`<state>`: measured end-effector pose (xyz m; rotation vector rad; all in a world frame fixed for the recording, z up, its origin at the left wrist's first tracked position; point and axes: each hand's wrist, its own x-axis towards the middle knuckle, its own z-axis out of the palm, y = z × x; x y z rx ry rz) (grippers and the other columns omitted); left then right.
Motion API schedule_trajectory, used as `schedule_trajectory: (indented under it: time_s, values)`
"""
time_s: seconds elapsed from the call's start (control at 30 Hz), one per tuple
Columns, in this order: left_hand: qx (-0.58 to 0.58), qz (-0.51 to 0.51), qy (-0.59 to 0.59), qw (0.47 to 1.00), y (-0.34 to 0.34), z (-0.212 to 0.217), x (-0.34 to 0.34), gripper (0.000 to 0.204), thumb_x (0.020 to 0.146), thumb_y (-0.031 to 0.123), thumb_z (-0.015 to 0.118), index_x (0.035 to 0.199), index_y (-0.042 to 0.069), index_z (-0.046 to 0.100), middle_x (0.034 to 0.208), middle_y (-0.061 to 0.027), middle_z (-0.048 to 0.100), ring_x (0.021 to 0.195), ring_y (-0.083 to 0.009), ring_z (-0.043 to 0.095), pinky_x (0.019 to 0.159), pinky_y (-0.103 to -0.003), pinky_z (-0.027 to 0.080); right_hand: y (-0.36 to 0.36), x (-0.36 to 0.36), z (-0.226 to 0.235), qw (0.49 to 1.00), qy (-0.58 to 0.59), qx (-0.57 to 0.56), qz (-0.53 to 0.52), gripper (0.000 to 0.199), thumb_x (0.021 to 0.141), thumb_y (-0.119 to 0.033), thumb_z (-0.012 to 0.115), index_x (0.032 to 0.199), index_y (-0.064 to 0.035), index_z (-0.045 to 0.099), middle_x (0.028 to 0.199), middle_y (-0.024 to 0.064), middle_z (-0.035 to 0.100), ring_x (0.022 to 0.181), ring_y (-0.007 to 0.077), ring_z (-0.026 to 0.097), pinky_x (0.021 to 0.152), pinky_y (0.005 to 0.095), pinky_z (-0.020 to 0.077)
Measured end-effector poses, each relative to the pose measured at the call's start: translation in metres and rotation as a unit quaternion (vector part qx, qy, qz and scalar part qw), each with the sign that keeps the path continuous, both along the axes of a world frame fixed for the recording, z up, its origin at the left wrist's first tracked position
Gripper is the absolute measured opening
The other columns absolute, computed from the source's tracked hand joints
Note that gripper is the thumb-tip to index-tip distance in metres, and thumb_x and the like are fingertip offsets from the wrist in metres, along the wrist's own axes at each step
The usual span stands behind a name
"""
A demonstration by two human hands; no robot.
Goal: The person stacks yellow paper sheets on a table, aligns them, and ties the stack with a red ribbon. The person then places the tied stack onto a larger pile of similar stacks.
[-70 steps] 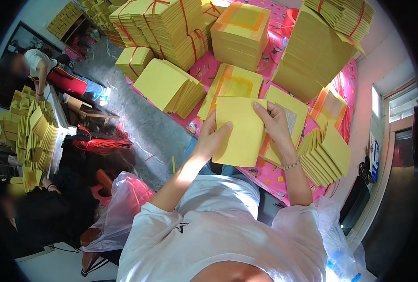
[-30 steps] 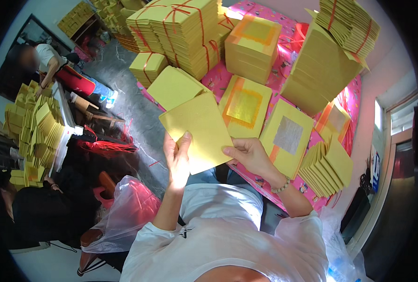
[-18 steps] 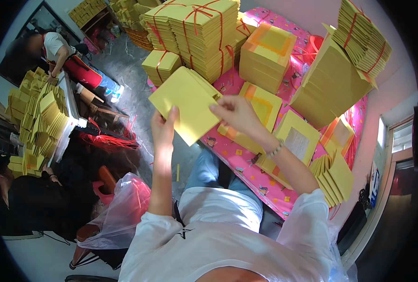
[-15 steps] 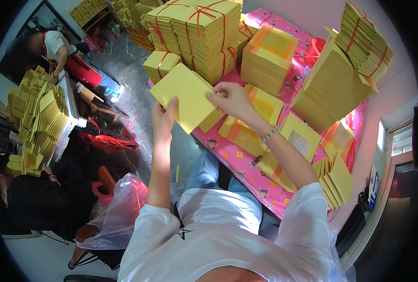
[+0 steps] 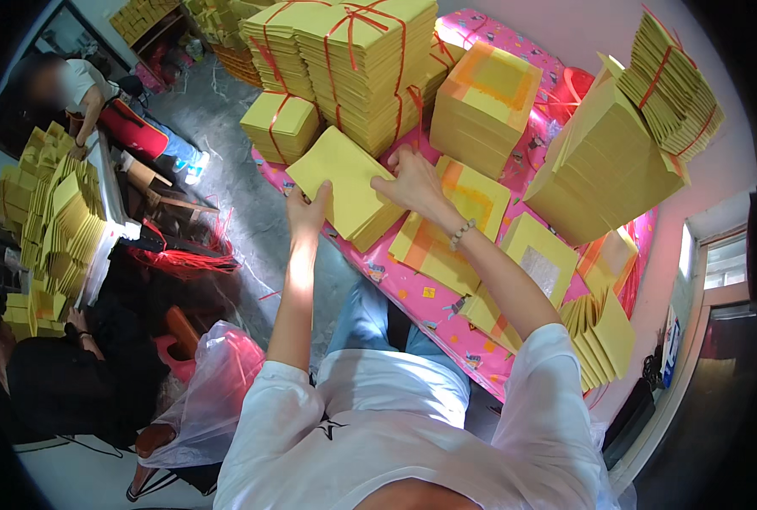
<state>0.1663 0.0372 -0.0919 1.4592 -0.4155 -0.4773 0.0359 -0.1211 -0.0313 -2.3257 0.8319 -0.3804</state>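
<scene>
Far left: heaped yellow packets (image 5: 59, 229), with a co-worker in a red apron (image 5: 136, 127) bent over the far end, much as in all earlier frames. Below, a second person in dark clothing (image 5: 68, 374), one hand beside the heap. Further right, low down: loose red cords (image 5: 187, 259), then a clear plastic bag (image 5: 213, 370).

Next, a small tied bundle (image 5: 281, 126) at the near corner of tall red-tied stacks (image 5: 357, 81). Just in front: low yellow pile (image 5: 349, 183), resting on the pink cover (image 5: 412, 297) at its edge. Main change here: top piece held up and tilted above this pile 0.5 s ago, now lying flat on it, edges nearly even.

Left hand (image 5: 306, 212) at the pile's left side: thumb on the top face, spread away from the fingers; grip underneath not determinable. Right hand (image 5: 417, 187) at the opposite edge, well apart from the left: thumb against the rim, fingers curled up above; pinched or merely touching, cannot tell. Lower now than 0.5 s ago, along with the piece.

Right of this, unchanged: orange-framed packet (image 5: 459, 221), partly behind the forearm; square block (image 5: 485, 110); big leaning stack (image 5: 604, 166); fanned packets (image 5: 600, 340).
</scene>
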Motion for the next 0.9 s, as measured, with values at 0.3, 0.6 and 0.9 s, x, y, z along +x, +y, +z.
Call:
schedule_trajectory:
  time_s: [0.3, 0.6, 0.9]
  values:
    - [0.071, 0.099, -0.007, 0.993, 0.01, -0.053, 0.016, 0.043, 0.083, 0.02, 0.069, 0.115, -0.002, 0.05, 0.092, -0.0024, 0.054, 0.078, -0.0097, 0.048, 0.068, -0.027, 0.042, -0.017, 0.005, -0.017, 0.948, 0.016, 0.273, 0.161, 0.063, 0.085, -0.048, 0.05, 0.124, 0.0017, 0.052, 0.124, 0.0216, 0.055, 0.116, 0.031, 0.052, 0.099, 0.038, 0.039]
    - [-0.075, -0.124, 0.38, 0.914, 0.056, -0.059, 0.039, 0.047, 0.089, 0.039, 0.056, 0.128, 0.012, 0.05, 0.122, -0.0058, 0.057, 0.115, -0.0226, 0.053, 0.086, -0.044, 0.051, 0.018, 0.007, -0.06, 0.936, -0.058, 0.324, 0.126, 0.087, 0.075, -0.055, 0.057, 0.134, 0.0065, 0.036, 0.118, 0.0277, 0.056, 0.106, 0.0365, 0.057, 0.09, 0.0413, 0.0468]
    - [0.033, 0.029, 0.336, 0.941, 0.092, 0.016, -0.025, 0.053, 0.086, 0.038, 0.064, 0.127, 0.008, 0.051, 0.128, -0.0055, 0.052, 0.119, -0.0225, 0.048, 0.096, -0.046, 0.04, 0.06, -0.007, -0.029, 0.901, -0.008, 0.407, 0.15, 0.098, 0.071, -0.051, 0.06, 0.134, 0.0145, 0.024, 0.115, 0.0297, 0.056, 0.106, 0.0369, 0.057, 0.089, 0.0419, 0.0468]
